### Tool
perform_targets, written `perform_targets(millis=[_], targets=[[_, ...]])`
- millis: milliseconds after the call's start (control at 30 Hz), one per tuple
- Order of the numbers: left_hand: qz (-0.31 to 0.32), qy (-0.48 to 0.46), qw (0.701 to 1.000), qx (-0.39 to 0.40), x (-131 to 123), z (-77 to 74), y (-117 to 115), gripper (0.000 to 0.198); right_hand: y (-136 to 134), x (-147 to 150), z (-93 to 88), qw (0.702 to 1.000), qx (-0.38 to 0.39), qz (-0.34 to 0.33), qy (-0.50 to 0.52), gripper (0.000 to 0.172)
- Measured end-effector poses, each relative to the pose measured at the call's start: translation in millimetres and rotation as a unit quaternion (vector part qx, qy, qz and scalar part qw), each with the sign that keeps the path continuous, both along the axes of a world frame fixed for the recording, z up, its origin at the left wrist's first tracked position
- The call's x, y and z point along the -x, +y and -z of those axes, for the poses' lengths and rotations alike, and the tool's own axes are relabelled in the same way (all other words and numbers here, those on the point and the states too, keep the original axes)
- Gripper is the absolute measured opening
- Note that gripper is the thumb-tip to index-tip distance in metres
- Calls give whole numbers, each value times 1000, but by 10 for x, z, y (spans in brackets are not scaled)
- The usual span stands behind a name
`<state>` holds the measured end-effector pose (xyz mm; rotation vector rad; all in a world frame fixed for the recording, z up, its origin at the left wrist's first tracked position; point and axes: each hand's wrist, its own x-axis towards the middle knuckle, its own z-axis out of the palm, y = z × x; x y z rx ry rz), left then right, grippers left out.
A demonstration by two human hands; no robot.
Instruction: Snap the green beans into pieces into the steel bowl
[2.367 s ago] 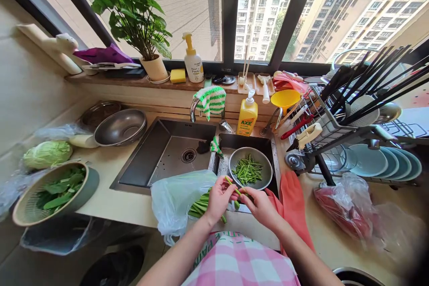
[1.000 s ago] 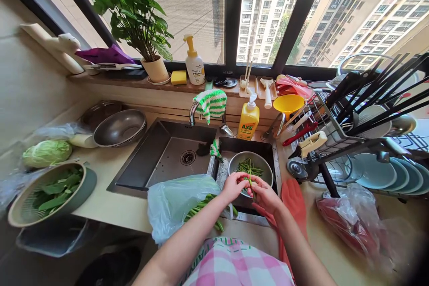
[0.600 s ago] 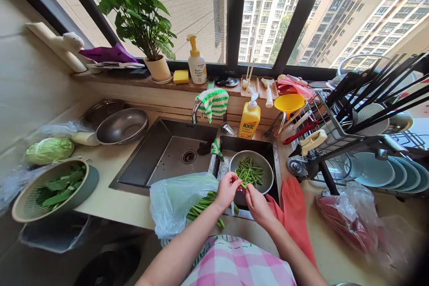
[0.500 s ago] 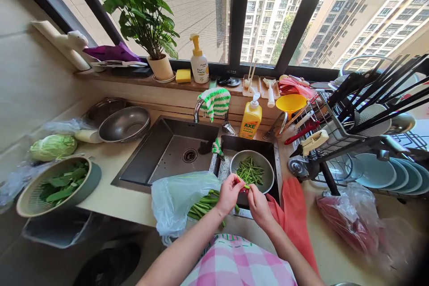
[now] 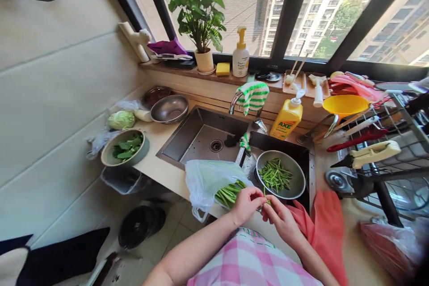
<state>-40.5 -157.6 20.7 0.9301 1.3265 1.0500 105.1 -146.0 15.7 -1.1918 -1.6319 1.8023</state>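
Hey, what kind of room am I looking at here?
Most likely a home kitchen in a high-rise flat: a steel sink, AXE dish soap, a dish rack, and apartment towers outside the window.

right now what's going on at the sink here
A person stands at the counter edge with both hands together over a green bean piece: the left hand and right hand pinch it between the fingertips. Just beyond them a metal bowl in the sink's right basin holds cut green pieces. A plastic bag of whole green beans lies by the left hand.
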Motion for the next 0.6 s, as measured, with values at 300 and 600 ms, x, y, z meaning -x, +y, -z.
perform_targets(millis=[300,600], targets=[[-39,629,773,-78,1133,-348,-820,40,134,1014,134,924,-198,-185,-270,13],[-50,578,811,-71,1535,-198,-652,23,135,1227,228,878,-327,-187,-297,14]])
